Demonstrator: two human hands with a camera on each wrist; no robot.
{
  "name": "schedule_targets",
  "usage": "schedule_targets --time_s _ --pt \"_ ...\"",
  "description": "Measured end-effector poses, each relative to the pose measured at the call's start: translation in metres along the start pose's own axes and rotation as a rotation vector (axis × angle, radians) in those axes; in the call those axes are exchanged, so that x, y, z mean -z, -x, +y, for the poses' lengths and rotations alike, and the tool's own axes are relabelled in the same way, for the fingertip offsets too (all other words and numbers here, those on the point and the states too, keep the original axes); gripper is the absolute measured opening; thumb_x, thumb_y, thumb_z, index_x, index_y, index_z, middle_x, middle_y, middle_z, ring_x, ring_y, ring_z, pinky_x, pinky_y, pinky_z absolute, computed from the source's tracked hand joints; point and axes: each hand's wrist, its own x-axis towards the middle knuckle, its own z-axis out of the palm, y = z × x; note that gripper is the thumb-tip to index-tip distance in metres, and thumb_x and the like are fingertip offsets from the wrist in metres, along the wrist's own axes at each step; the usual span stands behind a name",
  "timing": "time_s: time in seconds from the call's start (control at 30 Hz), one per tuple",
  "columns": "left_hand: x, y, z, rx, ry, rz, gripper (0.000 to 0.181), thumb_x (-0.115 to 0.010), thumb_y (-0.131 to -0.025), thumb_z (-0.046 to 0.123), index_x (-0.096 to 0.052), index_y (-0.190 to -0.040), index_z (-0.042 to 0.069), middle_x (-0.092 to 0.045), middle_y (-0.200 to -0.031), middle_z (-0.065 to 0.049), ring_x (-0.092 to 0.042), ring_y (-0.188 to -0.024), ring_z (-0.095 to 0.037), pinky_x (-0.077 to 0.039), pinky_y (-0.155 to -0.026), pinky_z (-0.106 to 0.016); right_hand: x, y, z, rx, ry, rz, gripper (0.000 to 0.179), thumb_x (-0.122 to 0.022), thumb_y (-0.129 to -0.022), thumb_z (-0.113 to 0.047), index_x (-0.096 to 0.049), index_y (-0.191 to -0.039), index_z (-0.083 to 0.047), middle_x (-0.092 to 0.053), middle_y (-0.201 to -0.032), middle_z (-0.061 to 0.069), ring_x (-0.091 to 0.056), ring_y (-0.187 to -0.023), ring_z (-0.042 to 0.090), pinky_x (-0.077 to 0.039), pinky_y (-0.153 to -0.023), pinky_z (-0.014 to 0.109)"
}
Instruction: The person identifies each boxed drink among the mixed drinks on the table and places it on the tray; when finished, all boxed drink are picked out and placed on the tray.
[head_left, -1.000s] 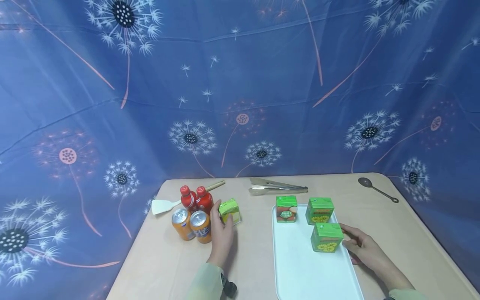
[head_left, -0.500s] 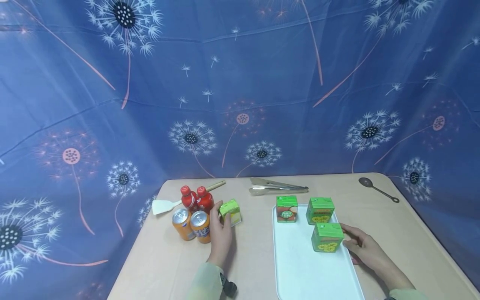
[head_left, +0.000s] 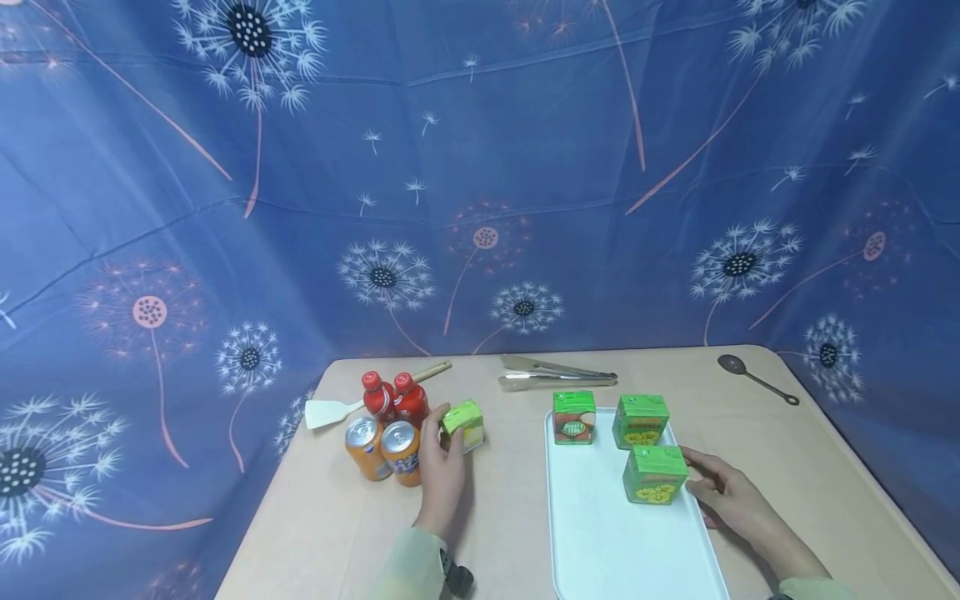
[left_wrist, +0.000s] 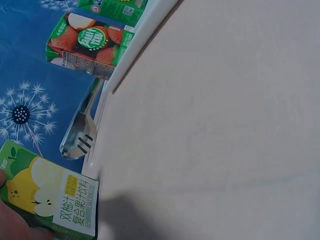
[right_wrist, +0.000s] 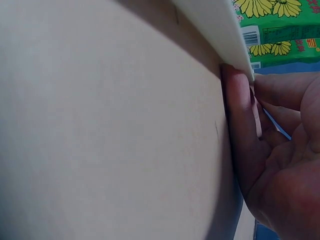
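My left hand [head_left: 441, 471] grips a small green-and-yellow juice box [head_left: 467, 425] just right of two orange soda cans [head_left: 402, 454] and two red bottles [head_left: 410, 400]. In the left wrist view, fingertips and thumb show at one end of the juice box [left_wrist: 50, 195]; whether its base touches the table cannot be told. At the right edge of a white tray [head_left: 615, 546], my right hand [head_left: 738, 504] holds the rim. The right wrist view shows fingers [right_wrist: 239, 105] at the tray's edge [right_wrist: 215, 30]. Three green cartons stand on the tray, the nearest carton [head_left: 655, 477] beside that hand.
Metal tongs [head_left: 555, 372] lie behind the tray. A white spatula [head_left: 330, 412] lies behind the bottles, and a dark spoon [head_left: 756, 380] at the far right. A blue dandelion-print cloth [head_left: 480, 167] hangs behind the table [head_left: 510, 517].
The juice box in my left hand has shifted very slightly to the right. My right hand and the tray stay put.
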Motion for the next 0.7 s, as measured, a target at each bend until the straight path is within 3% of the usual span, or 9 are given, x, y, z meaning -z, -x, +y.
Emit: schedule_targets --time_s 0.17,0.37,0.5,0.7 --pt "0.0 0.0 -0.001 -0.013 0.023 -0.009 0.049 -0.067 -0.1 0.001 -0.055 -0.144 0.018 -0.053 -0.145 -0.003 -0.045 -0.142 -0.024 -0.041 -0.119 -0.049 0.001 0.0 0.001 -0.008 -0.005 0.002 0.069 -0.064 -0.102 -0.017 -0.032 -0.161 -0.001 -0.061 -0.126 0.015 -0.062 -0.096 0.022 -0.059 -0.085 0.034" --pt "-0.002 0.003 0.002 -0.029 0.048 -0.05 0.049 -0.066 -0.1 -0.001 -0.056 -0.144 0.017 -0.053 -0.146 -0.006 -0.045 -0.143 -0.024 -0.043 -0.117 -0.045 0.001 0.0 0.0 0.0 0.002 0.004 0.069 -0.064 -0.102 -0.017 -0.032 -0.161 0.0 -0.059 -0.134 0.019 -0.061 -0.097 0.022 -0.06 -0.088 0.037" --pt "-0.005 0.006 0.005 -0.021 0.042 -0.098 0.049 -0.066 -0.101 0.001 -0.055 -0.145 0.019 -0.052 -0.148 -0.001 -0.044 -0.144 -0.023 -0.045 -0.116 -0.04 0.001 0.0 0.0 0.006 0.012 0.006 0.07 -0.065 -0.101 -0.017 -0.032 -0.161 0.001 -0.058 -0.135 0.019 -0.061 -0.097 0.022 -0.06 -0.09 0.041" --pt "-0.013 0.012 0.011 -0.016 0.058 -0.172 0.049 -0.065 -0.102 0.003 -0.054 -0.146 0.022 -0.051 -0.15 0.005 -0.044 -0.144 -0.021 -0.044 -0.115 -0.034 0.001 0.0 -0.001 0.0 -0.004 0.002 0.07 -0.064 -0.101 -0.016 -0.032 -0.161 0.0 -0.057 -0.138 0.02 -0.062 -0.098 0.022 -0.061 -0.088 0.039"
